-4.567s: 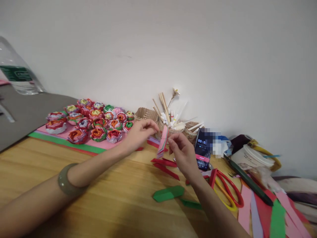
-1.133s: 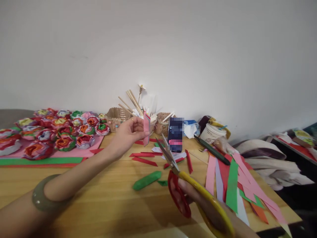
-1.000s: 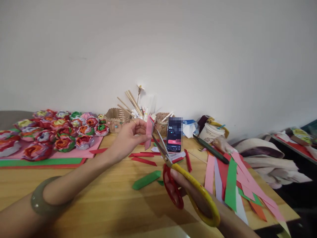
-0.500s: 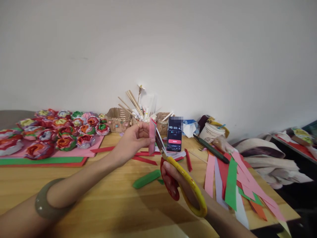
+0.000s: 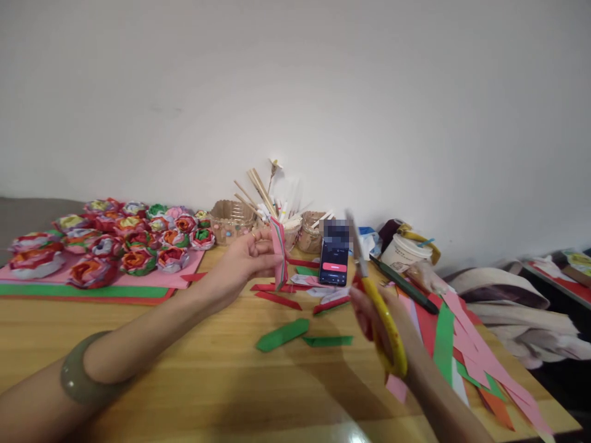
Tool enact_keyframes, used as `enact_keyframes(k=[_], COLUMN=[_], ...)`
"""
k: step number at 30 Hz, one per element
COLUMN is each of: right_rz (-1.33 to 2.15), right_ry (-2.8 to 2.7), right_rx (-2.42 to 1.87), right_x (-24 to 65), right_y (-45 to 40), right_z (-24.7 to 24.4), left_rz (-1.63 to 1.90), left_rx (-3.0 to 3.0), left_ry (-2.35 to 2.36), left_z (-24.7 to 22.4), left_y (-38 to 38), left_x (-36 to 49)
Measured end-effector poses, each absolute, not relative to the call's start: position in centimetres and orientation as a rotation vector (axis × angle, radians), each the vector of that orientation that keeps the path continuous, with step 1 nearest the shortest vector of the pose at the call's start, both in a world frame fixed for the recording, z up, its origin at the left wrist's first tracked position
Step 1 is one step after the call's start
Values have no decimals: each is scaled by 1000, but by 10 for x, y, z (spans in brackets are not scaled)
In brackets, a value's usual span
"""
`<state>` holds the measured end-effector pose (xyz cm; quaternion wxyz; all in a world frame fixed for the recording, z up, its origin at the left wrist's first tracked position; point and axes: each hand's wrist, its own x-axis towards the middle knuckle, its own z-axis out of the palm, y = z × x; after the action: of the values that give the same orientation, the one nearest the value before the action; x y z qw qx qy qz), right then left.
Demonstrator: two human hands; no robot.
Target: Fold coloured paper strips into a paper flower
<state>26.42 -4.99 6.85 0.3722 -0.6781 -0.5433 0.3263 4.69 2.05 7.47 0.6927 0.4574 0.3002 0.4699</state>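
Pinching layered strips (image 5: 279,255): left hand (image 5: 247,261) | right hand (image 5: 402,314): scissors (image 5: 378,304) drawn clear

Looks like smooth, pale wood across the tabletop (image 5: 198,375), with a glossy glint at the near edge. Shows matt paper in the folded strip bundle (image 5: 279,255), the loose strips (image 5: 444,341) at right and the rough, crumpled flowers (image 5: 93,271) at left. Has grey metal, blurred, in the blades of the scissors (image 5: 359,258), and smooth yellow plastic on the handle. Shines on the smooth bangle (image 5: 74,376), material unclear. Appears matt on the wall (image 5: 295,92), like soft cloth in the pale bundle (image 5: 530,320) at far right.
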Motion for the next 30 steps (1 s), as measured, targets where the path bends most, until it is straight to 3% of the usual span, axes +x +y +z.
enact_keyframes(k=[5, 9, 14, 19, 23, 26, 30], right_rz=[43, -53, -39, -431, -639, -398, -207], right_ry=[-1523, -1685, -1887, -1946, -2074, -2265, -2477], right_rx=[-2329, -2578, -2584, -2656, -2112, -1467, -1046], right_x=[331, 356, 358, 346, 303, 252, 198], right_y=[-33, -29, -31, -36, -33, -27, -10], right_z=[61, 37, 20, 34, 57, 70, 77], left_rz=[955, 886, 868, 867, 893, 899, 896], left_rx=[831, 806, 865, 936, 966, 983, 1020], left_ry=[630, 663, 693, 707, 731, 719, 657], left_z=[71, 65, 60, 60, 61, 61, 60], left_y=[21, 21, 21, 21, 20, 19, 17], left_x=[31, 24, 19, 17, 17, 19, 21])
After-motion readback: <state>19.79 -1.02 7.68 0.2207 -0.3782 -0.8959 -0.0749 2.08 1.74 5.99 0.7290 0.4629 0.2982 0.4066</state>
